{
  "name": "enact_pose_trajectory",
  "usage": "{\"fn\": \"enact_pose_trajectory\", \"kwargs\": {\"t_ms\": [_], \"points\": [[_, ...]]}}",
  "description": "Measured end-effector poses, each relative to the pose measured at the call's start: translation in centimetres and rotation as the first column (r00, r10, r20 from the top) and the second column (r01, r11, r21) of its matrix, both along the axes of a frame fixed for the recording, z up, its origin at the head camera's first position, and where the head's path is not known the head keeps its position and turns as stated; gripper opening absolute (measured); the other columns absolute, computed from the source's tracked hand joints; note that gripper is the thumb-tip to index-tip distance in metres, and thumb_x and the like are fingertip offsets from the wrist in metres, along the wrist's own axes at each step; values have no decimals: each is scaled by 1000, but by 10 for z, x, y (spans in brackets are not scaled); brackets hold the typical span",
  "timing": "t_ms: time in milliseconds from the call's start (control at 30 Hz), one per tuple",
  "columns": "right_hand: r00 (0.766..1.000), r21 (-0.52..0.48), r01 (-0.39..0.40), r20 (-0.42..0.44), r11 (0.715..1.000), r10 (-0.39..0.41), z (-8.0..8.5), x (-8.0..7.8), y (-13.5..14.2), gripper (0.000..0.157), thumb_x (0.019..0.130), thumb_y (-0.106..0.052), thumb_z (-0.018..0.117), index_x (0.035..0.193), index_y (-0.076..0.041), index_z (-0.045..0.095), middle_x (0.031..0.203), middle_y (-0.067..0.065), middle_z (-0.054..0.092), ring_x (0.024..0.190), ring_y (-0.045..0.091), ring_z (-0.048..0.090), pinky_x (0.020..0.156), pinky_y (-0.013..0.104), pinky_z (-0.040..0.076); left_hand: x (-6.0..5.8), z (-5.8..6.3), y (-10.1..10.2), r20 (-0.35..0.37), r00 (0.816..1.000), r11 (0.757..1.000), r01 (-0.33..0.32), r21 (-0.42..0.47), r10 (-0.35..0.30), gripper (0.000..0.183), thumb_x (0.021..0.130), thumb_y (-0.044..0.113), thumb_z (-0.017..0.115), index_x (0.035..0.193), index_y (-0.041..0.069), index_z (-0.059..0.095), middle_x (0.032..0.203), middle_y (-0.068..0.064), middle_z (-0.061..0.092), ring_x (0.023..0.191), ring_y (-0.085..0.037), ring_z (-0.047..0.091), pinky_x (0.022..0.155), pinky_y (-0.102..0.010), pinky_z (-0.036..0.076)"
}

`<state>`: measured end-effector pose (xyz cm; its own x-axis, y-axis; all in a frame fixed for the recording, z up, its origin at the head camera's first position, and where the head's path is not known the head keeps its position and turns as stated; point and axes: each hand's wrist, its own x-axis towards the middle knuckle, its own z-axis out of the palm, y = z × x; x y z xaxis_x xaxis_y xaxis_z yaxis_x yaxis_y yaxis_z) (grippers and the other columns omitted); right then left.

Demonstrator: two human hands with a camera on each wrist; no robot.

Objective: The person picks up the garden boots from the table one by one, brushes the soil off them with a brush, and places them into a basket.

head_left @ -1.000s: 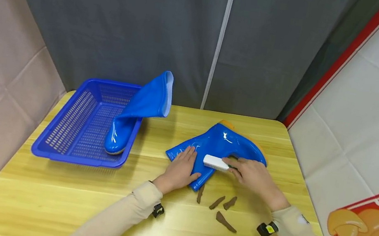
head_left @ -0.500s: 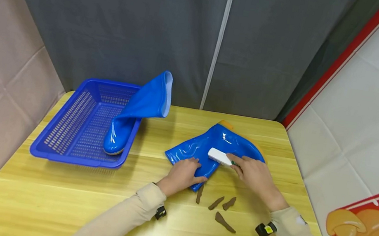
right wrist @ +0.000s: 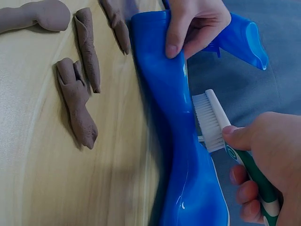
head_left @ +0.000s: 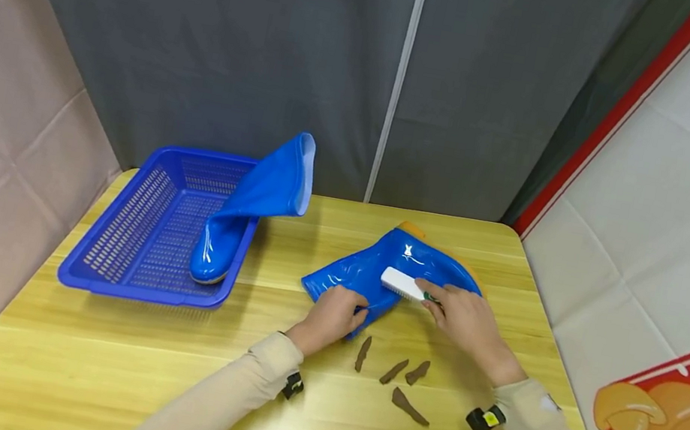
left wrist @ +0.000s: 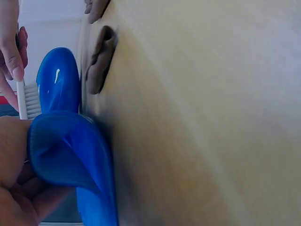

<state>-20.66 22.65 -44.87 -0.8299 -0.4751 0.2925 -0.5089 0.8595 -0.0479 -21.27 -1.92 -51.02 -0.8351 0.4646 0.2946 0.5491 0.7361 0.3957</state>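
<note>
A blue rain boot with an orange sole lies on its side on the wooden table. My left hand pinches its shaft near the opening, thumb on one side and fingers curled behind. In the left wrist view the boot's mouth gapes, partly folded. My right hand grips the green and white handle of a scrub brush. Its white bristles meet the side of the boot around the ankle in the right wrist view. Several brown clay-like strips lie on the near side of the boot.
A blue perforated plastic basket stands at the left of the table. The second blue boot leans in it, its shaft sticking out over the right rim. A grey curtain hangs behind the table.
My left hand has gone from lying flat on the boot to pinching its shaft, and the near edge of the shaft has lifted. The brush has shifted slightly up and right.
</note>
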Motion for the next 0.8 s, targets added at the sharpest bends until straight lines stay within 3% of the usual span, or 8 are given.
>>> {"fn": "enact_pose_trajectory", "kwargs": {"t_ms": [167, 433, 633, 800], "points": [[999, -32, 22, -41, 999, -24, 4, 0, 0, 40, 87, -29, 66, 126, -26, 61, 62, -2, 53, 51, 7, 36, 44, 20, 26, -3, 13, -3, -135, 990, 997, -42, 58, 50, 10, 84, 15, 69, 90, 12, 76, 86, 1, 76, 77, -11, 71, 68, -26, 57], [987, -79, 77, -132, 994, -87, 17, -5, 2, 46, 88, -30, 65, 133, -28, 55, 62, 2, 51, 40, 9, 26, 37, 21, 19, -21, 52, -8, -324, 938, 982, -68, 174, 123, 10, 81, 10, 71, 91, 10, 76, 88, -2, 76, 77, -15, 72, 66, -28, 59], [984, -120, 121, -113, 985, -134, 26, -7, 1, 48, 89, -30, 64, 136, -28, 51, 67, 4, 58, 39, 9, 28, 36, 20, 20, -41, 77, -7, -373, 902, 966, -143, 214, 216, 12, 81, 13, 72, 92, 13, 76, 89, -2, 76, 78, -16, 73, 69, -31, 59], [979, -157, 172, -86, 972, -187, 33, -6, -3, 48, 91, -33, 61, 137, -31, 49, 75, 6, 62, 43, 11, 34, 38, 22, 25, -52, 98, -3, -410, 880, 960, -151, 237, 240, 11, 83, 14, 70, 92, 12, 76, 88, -2, 76, 76, -16, 72, 67, -30, 59]]}}
